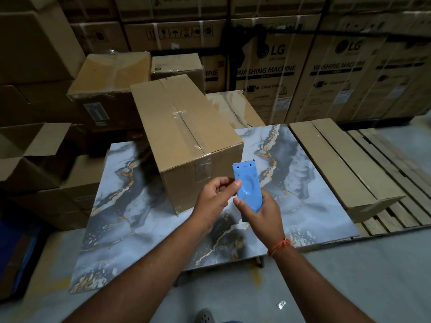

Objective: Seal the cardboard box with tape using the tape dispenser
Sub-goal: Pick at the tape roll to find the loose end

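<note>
Head view, looking down: centre of frame, a closed cardboard box (186, 136) standing on a marble-patterned table (163, 229), long axis running from upper left toward lower right, clear tape along the top seam and down over the near end. Just below and right of the box's near corner, a blue tape dispenser (248, 190) held above the table, toothed cutting edge pointing up toward the box, apart from the cardboard. Right hand (261, 215) wrapped around the dispenser's lower part, thumb lying across its left edge, an orange thread band (278, 245) at the wrist. Left hand (214, 201) immediately left of it, fingers curled, thumb and forefinger pinched together at the dispenser's left edge; whether a tape end sits between them, impossible to tell. Right of the table, a long flat carton (345, 169) resting on a wooden pallet (396, 194). Left side of frame, an open-flapped box (30, 145) among stacked cartons. Behind the main box, upper centre, more taped cartons (112, 73), and across the top of the frame large boxes (268, 73) printed "LG" and "WASHING MACHINE". Bottom centre, the tip of a grey shoe (205, 317) on a pale concrete floor (349, 287).
</note>
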`<state>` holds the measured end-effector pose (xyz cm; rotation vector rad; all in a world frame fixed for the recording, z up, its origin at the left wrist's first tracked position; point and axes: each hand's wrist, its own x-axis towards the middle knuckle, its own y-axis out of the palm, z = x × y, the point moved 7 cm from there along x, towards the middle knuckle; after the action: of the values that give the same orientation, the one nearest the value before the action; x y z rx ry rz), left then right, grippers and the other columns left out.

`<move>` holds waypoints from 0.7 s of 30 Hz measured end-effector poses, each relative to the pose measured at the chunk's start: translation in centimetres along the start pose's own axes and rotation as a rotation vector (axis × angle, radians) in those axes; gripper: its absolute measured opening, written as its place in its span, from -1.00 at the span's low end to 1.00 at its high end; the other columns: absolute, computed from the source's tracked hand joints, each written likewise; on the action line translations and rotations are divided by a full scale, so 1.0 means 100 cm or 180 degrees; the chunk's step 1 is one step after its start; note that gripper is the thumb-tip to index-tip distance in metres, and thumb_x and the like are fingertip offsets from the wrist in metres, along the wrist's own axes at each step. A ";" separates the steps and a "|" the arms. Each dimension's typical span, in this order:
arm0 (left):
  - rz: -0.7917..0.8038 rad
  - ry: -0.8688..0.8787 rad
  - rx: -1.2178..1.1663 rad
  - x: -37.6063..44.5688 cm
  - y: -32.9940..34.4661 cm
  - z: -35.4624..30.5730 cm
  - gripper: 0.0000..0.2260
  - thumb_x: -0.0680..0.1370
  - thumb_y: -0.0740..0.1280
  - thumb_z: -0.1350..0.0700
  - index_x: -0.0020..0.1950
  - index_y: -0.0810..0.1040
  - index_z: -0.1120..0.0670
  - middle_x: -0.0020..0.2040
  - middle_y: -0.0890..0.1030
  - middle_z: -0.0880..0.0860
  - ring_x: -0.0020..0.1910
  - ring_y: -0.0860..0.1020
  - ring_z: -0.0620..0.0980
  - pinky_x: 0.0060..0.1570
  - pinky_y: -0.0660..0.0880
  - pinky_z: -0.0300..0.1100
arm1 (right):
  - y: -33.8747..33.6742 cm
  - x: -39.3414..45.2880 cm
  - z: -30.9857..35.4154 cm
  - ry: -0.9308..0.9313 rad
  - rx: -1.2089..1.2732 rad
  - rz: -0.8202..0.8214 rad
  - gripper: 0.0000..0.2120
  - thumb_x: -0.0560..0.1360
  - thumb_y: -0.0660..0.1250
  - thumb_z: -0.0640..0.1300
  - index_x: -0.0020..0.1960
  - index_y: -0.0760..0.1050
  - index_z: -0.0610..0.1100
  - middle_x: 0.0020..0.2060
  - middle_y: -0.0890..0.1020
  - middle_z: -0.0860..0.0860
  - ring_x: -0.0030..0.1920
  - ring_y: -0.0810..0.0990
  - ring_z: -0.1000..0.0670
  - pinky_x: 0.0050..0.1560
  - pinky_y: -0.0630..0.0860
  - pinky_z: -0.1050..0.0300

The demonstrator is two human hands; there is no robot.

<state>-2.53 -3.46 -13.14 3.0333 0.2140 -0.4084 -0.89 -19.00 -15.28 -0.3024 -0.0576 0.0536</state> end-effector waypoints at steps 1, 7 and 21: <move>0.0054 -0.0026 -0.0094 0.003 0.002 0.003 -0.68 0.55 0.50 0.00 0.23 0.60 0.12 0.08 0.73 0.05 -0.02 0.69 -0.18 -0.08 0.58 -0.26 | 0.001 -0.001 0.000 -0.0077 -0.0090 0.0028 -0.52 0.39 0.46 0.30 0.15 0.53 0.03 -0.12 0.69 0.06 -0.13 0.69 0.04 -0.14 0.68 -0.05; 0.0324 -0.0158 0.0005 0.016 0.028 0.031 -0.30 0.20 0.66 -0.14 0.27 0.51 -0.03 0.19 0.71 0.01 0.16 0.70 0.00 0.19 0.66 0.03 | 0.009 -0.004 -0.022 -0.0420 -0.1296 -0.0077 -0.68 0.47 0.27 0.03 0.14 0.47 -0.11 -0.06 0.60 -0.03 -0.04 0.60 -0.09 -0.07 0.57 -0.14; 0.0216 -0.0279 0.0530 0.112 0.095 0.060 -0.30 0.18 0.68 -0.11 0.23 0.56 0.09 0.18 0.72 0.07 0.19 0.69 0.06 0.26 0.61 0.11 | -0.040 0.045 -0.075 -0.0811 -0.2014 0.0480 -0.59 0.48 0.31 -0.05 0.25 0.47 -0.24 0.05 0.59 -0.15 0.06 0.53 -0.17 0.15 0.53 -0.07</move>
<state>8.05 -11.93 -21.39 3.1641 0.0748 -0.5802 4.24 -24.77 -20.96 -0.9317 -0.3077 0.2252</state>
